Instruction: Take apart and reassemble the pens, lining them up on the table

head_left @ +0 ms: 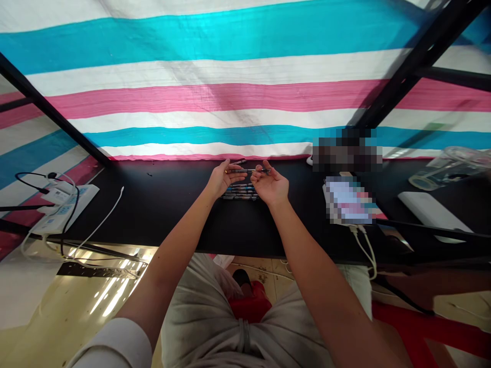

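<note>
A slim dark pen (249,170) is held level just above the table, one end in each hand. My left hand (221,180) closes on its left end with thumb and fingers. On the other end, my right hand (273,186) has its thumb and fingertips closed, palm turned partly up. Under and between the hands lies a row of several pens (240,192) with blue and dark patterned barrels, partly hidden by the fingers. Another pen-like piece (240,162) shows just behind the held one.
The black table (172,214) backs onto a striped sheet (215,97). At left are a white power strip (72,204) and a cable (109,217). Right of my hands are a blurred-out phone-like item (350,200), a white box (433,214) and a clear plastic jar (441,171).
</note>
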`<state>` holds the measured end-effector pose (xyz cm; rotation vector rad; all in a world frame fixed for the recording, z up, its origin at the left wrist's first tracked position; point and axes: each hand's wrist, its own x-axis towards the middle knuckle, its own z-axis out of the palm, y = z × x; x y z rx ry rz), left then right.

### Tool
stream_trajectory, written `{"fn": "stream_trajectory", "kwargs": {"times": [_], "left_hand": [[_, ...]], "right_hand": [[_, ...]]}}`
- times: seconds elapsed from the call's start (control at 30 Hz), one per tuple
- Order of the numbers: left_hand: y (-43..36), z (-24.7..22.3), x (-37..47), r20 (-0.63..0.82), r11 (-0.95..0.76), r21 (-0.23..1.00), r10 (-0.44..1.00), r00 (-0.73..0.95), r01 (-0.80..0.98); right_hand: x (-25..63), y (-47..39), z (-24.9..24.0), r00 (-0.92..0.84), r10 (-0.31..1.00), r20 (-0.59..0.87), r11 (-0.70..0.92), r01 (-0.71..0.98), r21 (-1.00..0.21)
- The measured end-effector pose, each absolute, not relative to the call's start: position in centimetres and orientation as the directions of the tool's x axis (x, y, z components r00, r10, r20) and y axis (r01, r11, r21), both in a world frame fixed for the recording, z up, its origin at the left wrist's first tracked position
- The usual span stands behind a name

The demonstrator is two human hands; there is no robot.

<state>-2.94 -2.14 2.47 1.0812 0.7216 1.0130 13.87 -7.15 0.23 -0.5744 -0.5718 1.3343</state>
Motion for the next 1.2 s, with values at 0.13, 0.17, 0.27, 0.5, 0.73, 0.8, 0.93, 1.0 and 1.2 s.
{"fn": "stream_trajectory", "kwargs": {"times": [0.13, 0.17, 0.27, 0.5, 0.73, 0.8, 0.93, 1.0, 1.2], "left_hand": [[-2.06, 2.54, -3.16, -0.042, 0.179, 0.937, 0.911, 0.410, -0.301], [-2.03, 2.52, -3.22, -0.045, 0.180, 0.938, 0.910, 0.412, -0.295], [-1.94, 2.47, -3.33, -0.053, 0.186, 0.939, 0.908, 0.415, -0.288], [-1.92, 2.57, -3.45, -0.064, 0.221, 0.925, 0.892, 0.447, -0.309], [-1.68, 2.21, -3.74, -0.034, 0.174, 0.952, 0.879, 0.476, -0.253], [-1.62, 2.16, -3.78, -0.031, 0.173, 0.950, 0.880, 0.473, -0.259], [-1.48, 2.10, -3.86, -0.062, 0.220, 0.932, 0.879, 0.473, -0.287], [-1.42, 2.06, -3.91, -0.061, 0.230, 0.927, 0.871, 0.488, -0.295], [-1.85, 2.47, -3.97, -0.040, 0.228, 0.925, 0.855, 0.518, -0.305]], "right_hand": [[13.79, -7.03, 0.09, 0.142, 0.989, 0.052, 0.140, -0.732, -0.666], [13.79, -7.01, 0.07, 0.142, 0.988, 0.057, 0.143, -0.724, -0.675], [13.79, -7.03, 0.05, 0.136, 0.989, 0.063, 0.143, -0.721, -0.678], [13.63, -7.29, 0.57, 0.135, 0.990, -0.049, 0.079, -0.800, -0.595], [13.69, -7.29, 0.52, 0.167, 0.986, -0.032, 0.103, -0.736, -0.669], [13.81, -7.18, 0.26, 0.159, 0.987, 0.017, 0.127, -0.713, -0.690], [13.93, -6.97, -0.11, 0.164, 0.984, 0.065, 0.161, -0.681, -0.715], [13.93, -6.93, -0.14, 0.163, 0.985, 0.060, 0.158, -0.701, -0.695], [13.96, -7.04, -0.02, 0.162, 0.985, 0.054, 0.151, -0.683, -0.714]]}}
